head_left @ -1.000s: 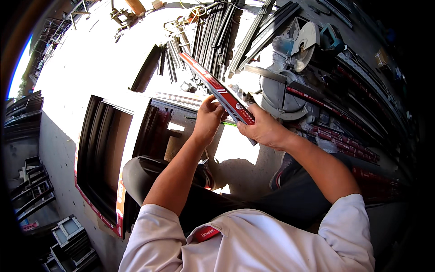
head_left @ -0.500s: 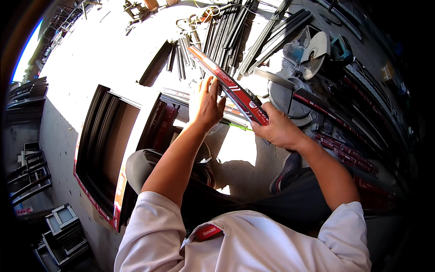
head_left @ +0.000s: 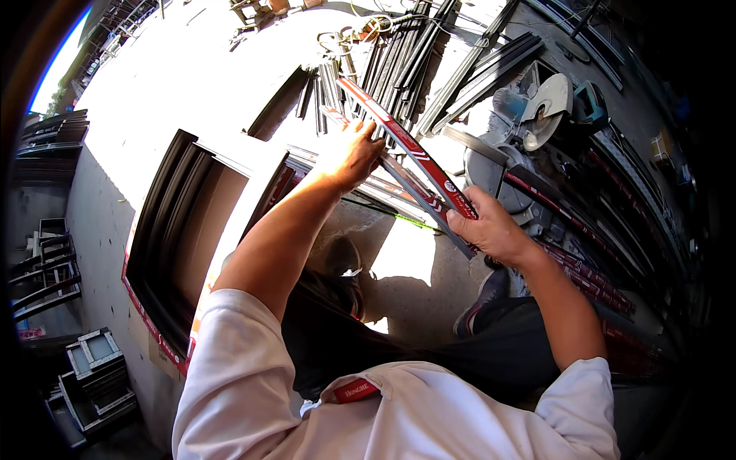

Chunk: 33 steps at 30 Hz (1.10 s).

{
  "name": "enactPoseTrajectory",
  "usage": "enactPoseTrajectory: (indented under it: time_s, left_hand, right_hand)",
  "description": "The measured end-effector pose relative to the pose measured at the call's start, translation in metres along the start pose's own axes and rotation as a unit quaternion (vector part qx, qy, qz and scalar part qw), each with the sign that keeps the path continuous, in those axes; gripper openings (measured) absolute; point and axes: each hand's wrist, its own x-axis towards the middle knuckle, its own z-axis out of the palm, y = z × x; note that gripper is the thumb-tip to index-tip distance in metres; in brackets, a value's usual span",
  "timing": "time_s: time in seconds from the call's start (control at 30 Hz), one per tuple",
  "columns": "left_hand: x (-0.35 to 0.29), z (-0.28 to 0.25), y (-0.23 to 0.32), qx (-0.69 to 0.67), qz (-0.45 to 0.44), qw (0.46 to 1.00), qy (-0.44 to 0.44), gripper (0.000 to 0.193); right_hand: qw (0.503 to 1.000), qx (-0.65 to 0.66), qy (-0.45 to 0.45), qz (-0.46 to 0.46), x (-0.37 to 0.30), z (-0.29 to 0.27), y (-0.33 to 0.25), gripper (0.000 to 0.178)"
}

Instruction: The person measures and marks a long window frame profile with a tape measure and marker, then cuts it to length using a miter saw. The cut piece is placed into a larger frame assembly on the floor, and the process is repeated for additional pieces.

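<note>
Two long, narrow metal profiles with red film cross the space in front of me, slanting from far left to near right. My right hand (head_left: 494,226) is closed round the near end of the upper profile (head_left: 414,149). Beneath it, and spread apart from it at the far side, runs a second profile (head_left: 420,192) with a bare grey face. My left hand (head_left: 354,157) wraps round this lower one farther up its length; the fingers partly hide it. Near my right hand the two profiles come close together, and whether they touch there I cannot tell.
Dark rectangular frames (head_left: 157,253) stand at my left. A miter saw (head_left: 546,107) sits at the far right beside red-filmed profiles (head_left: 571,207). Black profile lengths (head_left: 402,65) lie beyond my hands. Smaller frames (head_left: 96,368) are stacked at lower left. My shoe (head_left: 491,295) rests on the floor.
The two profiles, close together before, are now spread apart, with the lower one plainly visible. My left hand has moved slightly right and closed round it; my right hand has shifted right with the upper one.
</note>
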Motion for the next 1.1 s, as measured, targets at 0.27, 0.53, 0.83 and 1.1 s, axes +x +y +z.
enactPoseTrajectory:
  time_s: [0.27,0.53,0.83,1.1]
  left_hand:
    - [0.002,-0.035,-0.08,0.065,0.041,0.995,0.057,0.024]
    - [-0.064,-0.047,-0.214,-0.152,-0.244,0.942,0.174,0.023]
    - [-0.178,-0.011,-0.278,-0.369,-0.613,0.672,0.189,0.065]
    - [-0.177,0.056,-0.285,-0.559,-0.627,0.479,0.254,0.023]
  right_hand:
    - [0.976,0.208,0.056,0.0,0.004,-0.025,-0.01,0.031]
    - [0.992,0.121,0.017,0.017,0.009,-0.008,0.001,0.038]
    - [0.998,0.027,-0.025,0.047,0.02,0.016,0.012,0.04]
    - [0.997,0.004,-0.005,0.081,0.029,0.019,0.027,0.034]
